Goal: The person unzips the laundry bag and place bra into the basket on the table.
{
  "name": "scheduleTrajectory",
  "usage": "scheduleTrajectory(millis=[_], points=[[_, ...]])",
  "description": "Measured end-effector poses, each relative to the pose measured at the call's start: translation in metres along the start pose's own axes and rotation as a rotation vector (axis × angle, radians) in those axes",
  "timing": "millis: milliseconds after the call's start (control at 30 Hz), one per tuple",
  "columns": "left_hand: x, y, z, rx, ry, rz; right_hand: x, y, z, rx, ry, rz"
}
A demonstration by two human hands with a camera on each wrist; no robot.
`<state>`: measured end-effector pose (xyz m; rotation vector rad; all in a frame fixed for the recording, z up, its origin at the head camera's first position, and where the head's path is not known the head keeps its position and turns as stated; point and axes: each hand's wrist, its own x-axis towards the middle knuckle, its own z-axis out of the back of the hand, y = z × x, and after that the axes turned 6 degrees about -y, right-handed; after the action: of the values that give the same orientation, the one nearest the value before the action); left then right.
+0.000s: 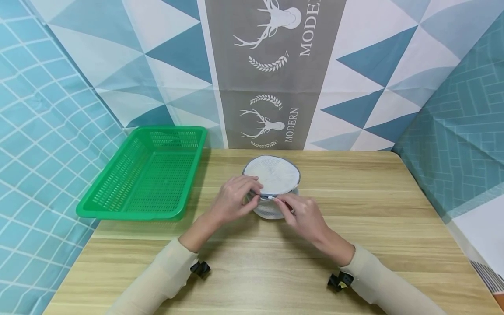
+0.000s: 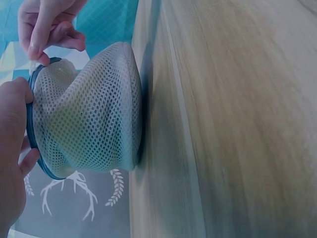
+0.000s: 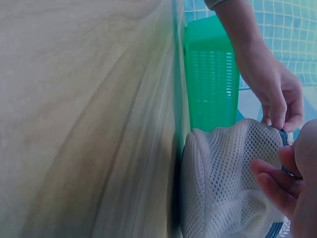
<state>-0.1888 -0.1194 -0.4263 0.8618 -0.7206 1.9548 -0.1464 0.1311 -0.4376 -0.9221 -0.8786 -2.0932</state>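
A round white mesh laundry bag [image 1: 271, 175] with a blue-grey zip edge stands on the table, its lid facing up. In the left wrist view the mesh side wall [image 2: 94, 109] looks slightly crumpled. My left hand [image 1: 237, 199] pinches the zip edge at the near left of the rim. Beside it, my right hand [image 1: 303, 214] pinches the white zip pull [image 1: 271, 197] between thumb and forefinger. In the right wrist view, the left hand [image 3: 277, 94] grips the dark rim across from the right hand [image 3: 282, 183]. What the bag holds is hidden.
A green plastic basket [image 1: 189, 175] with perforated walls stands at the left of the wooden table [image 1: 374, 210]. Patterned cloth [image 1: 366, 65] hangs behind the table, and blue tiled sheeting [image 1: 47, 131] covers the left side. Small black devices [image 1: 201, 269] sit at both wrists.
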Motion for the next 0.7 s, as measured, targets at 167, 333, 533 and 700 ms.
scheduleTrajectory(millis=[167,333,533,700], points=[[-0.0012,0.0008,0.0018,-0.001,0.002,0.012,0.0001,-0.0006,0.0009,-0.005,-0.001,-0.012],[-0.0017,0.0021,0.0020,0.005,-0.009,0.008,0.0011,0.0006,0.0004,0.004,0.004,-0.010],[0.0007,0.0027,-0.0005,0.014,-0.040,-0.024,0.0047,0.0027,-0.0016,0.017,-0.004,-0.008],[0.0025,0.0021,-0.0023,0.045,-0.021,-0.054,0.0059,0.0038,-0.0021,0.013,-0.003,-0.002]])
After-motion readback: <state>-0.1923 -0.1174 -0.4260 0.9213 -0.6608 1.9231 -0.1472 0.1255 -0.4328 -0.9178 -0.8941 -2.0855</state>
